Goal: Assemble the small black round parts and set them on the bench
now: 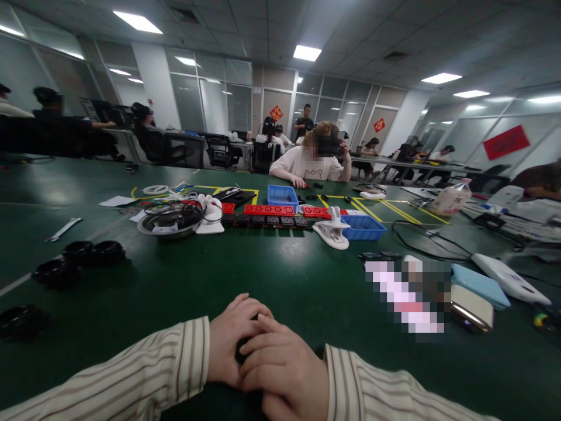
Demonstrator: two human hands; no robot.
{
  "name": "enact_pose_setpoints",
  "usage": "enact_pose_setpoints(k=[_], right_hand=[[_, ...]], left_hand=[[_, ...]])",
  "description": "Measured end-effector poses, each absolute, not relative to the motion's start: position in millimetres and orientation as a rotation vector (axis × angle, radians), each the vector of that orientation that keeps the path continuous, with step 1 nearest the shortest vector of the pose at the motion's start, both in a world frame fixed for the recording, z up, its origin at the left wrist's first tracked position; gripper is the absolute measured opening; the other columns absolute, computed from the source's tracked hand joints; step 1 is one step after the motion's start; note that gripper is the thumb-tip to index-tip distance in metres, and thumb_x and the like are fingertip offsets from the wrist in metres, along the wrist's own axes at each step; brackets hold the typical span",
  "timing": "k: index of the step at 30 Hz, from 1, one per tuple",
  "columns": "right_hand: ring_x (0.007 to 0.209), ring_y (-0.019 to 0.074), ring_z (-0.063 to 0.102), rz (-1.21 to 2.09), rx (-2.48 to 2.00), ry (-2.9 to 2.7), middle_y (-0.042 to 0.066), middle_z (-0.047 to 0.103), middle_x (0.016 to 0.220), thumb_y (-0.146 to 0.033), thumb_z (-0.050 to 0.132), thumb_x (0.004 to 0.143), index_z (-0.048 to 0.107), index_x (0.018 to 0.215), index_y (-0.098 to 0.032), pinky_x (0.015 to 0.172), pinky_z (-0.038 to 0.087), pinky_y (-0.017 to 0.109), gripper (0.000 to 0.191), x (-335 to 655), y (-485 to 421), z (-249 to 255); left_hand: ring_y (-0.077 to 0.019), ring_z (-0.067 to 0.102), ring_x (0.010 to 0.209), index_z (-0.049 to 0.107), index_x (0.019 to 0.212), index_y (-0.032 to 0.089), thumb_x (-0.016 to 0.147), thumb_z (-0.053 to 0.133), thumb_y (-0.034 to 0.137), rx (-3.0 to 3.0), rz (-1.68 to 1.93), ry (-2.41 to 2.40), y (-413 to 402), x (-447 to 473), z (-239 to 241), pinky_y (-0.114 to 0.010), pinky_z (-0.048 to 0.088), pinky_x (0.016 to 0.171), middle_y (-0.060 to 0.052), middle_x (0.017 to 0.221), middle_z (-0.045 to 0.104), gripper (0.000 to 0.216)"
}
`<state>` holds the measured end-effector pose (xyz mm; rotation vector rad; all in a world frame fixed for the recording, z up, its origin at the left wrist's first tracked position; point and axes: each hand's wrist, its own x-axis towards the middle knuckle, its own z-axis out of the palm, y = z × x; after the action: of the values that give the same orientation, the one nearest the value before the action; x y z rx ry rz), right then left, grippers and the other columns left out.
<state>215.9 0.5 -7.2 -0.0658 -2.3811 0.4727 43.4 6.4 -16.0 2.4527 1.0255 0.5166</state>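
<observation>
My left hand (230, 342) and my right hand (291, 368) rest together on the green tabletop near its front edge. Loosely curved, the right fingers lie against the left hand, whose own fingers arch over toward them. Both hands look relaxed and open, with no held object visible. Between them is a dark gap whose inside I cannot make out, and the left thumb is hidden. Beyond the hands, a row of red blocks (269, 210) runs beside black blocks (263, 221). A white clamp-like stand (332, 231) is at the row's right end.
At left are several black rings (56, 272) and a wrench (63, 230). A metal bowl (164, 231) holds cables. Blue bins (363, 228) stand farther back. Phones (471, 308), a light-blue case (480, 285) and a blurred patch lie at right. A person (307, 164) sits opposite.
</observation>
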Motion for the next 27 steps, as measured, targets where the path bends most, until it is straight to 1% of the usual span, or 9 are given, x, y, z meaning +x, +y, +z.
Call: enact_pose_setpoints(k=[4, 7, 10, 13, 15, 17, 20, 23, 27], right_hand=[[0.095, 0.0173, 0.054, 0.461, -0.195, -2.24, 0.004, 0.063, 0.091, -0.032, 0.037, 0.079, 0.052, 0.096, -0.019, 0.102, 0.024, 0.041, 0.026, 216.6, 1.4, -2.0], [0.091, 0.021, 0.052, 0.491, -0.439, -2.175, 0.007, 0.058, 0.097, -0.054, 0.038, 0.081, 0.05, 0.103, -0.018, 0.092, 0.031, 0.044, 0.044, 218.1, 3.1, 0.1], [0.08, 0.0213, 0.049, 0.556, -0.701, -2.152, 0.008, 0.054, 0.088, -0.071, 0.031, 0.077, 0.051, 0.096, -0.016, 0.075, 0.039, 0.039, 0.062, 219.3, 5.6, -1.0], [0.072, 0.0194, 0.046, 0.606, -0.869, -2.135, 0.005, 0.051, 0.079, -0.076, 0.023, 0.074, 0.051, 0.087, -0.016, 0.067, 0.038, 0.036, 0.067, 218.7, 7.6, -3.6], [0.071, 0.0184, 0.045, 0.61, -0.888, -2.166, 0.004, 0.05, 0.076, -0.075, 0.029, 0.074, 0.051, 0.081, -0.017, 0.067, 0.037, 0.035, 0.062, 217.4, 7.5, -5.1], [0.071, 0.018, 0.044, 0.584, -0.859, -2.221, 0.003, 0.051, 0.075, -0.069, 0.041, 0.072, 0.05, 0.075, -0.017, 0.069, 0.036, 0.034, 0.052, 216.1, 6.2, -5.9], [0.076, 0.018, 0.045, 0.537, -0.739, -2.298, 0.003, 0.052, 0.079, -0.044, 0.055, 0.071, 0.051, 0.078, -0.018, 0.071, 0.037, 0.033, 0.027, 214.9, 2.9, -5.4], [0.081, 0.0177, 0.046, 0.467, -0.5, -2.362, 0.003, 0.055, 0.082, -0.022, 0.048, 0.065, 0.053, 0.08, -0.019, 0.076, 0.037, 0.033, 0.016, 214.8, 0.1, -4.6], [0.081, 0.017, 0.048, 0.355, -0.203, -2.479, 0.001, 0.058, 0.072, -0.019, 0.041, 0.062, 0.053, 0.072, -0.02, 0.087, 0.034, 0.037, 0.015, 215.6, -0.5, -8.0]], left_hand=[[-0.0305, 0.047, 0.105, 0.049, 0.115, 0.022, 0.053, 0.063, 0.057, 2.477, 0.522, 1.07, 3.5, 44.1, -16.2, -0.058, 0.017, 0.1, -0.009, 0.111, 0.053, 0.072], [-0.0318, 0.046, 0.108, 0.043, 0.119, 0.017, 0.053, 0.062, 0.064, 2.497, 0.586, 1.114, 0.4, 45.5, -17.3, -0.06, 0.014, 0.101, -0.013, 0.116, 0.05, 0.083], [-0.033, 0.047, 0.105, 0.044, 0.116, 0.016, 0.051, 0.063, 0.067, 2.495, 0.629, 1.198, -4.3, 48.6, -17.5, -0.064, 0.01, 0.1, -0.013, 0.112, 0.052, 0.085], [-0.0318, 0.049, 0.1, 0.054, 0.097, 0.019, 0.053, 0.065, 0.065, 2.441, 0.6, 1.254, -7.8, 51.6, -16.7, -0.065, 0.013, 0.098, -0.009, 0.105, 0.054, 0.064], [-0.0293, 0.051, 0.095, 0.056, 0.091, 0.02, 0.054, 0.068, 0.061, 2.411, 0.58, 1.258, -7.4, 52.4, -16.2, -0.063, 0.016, 0.097, -0.006, 0.098, 0.054, 0.057], [-0.0268, 0.051, 0.091, 0.058, 0.093, 0.019, 0.052, 0.072, 0.056, 2.398, 0.586, 1.227, -4.8, 51.9, -16.2, -0.057, 0.026, 0.095, -0.005, 0.093, 0.053, 0.057], [-0.0241, 0.049, 0.086, 0.06, 0.084, 0.018, 0.05, 0.075, 0.043, 2.407, 0.599, 1.129, 1.1, 49.8, -18.3, -0.044, 0.04, 0.084, -0.004, 0.092, 0.052, 0.045], [-0.0241, 0.049, 0.088, 0.061, 0.08, 0.019, 0.047, 0.075, 0.035, 2.436, 0.621, 1.061, 4.9, 48.3, -21.9, -0.042, 0.038, 0.084, -0.004, 0.093, 0.053, 0.039], [-0.0268, 0.048, 0.094, 0.062, 0.086, 0.021, 0.049, 0.071, 0.039, 2.476, 0.636, 1.054, 4.9, 47.7, -25.5, -0.045, 0.035, 0.088, -0.005, 0.101, 0.053, 0.042]])
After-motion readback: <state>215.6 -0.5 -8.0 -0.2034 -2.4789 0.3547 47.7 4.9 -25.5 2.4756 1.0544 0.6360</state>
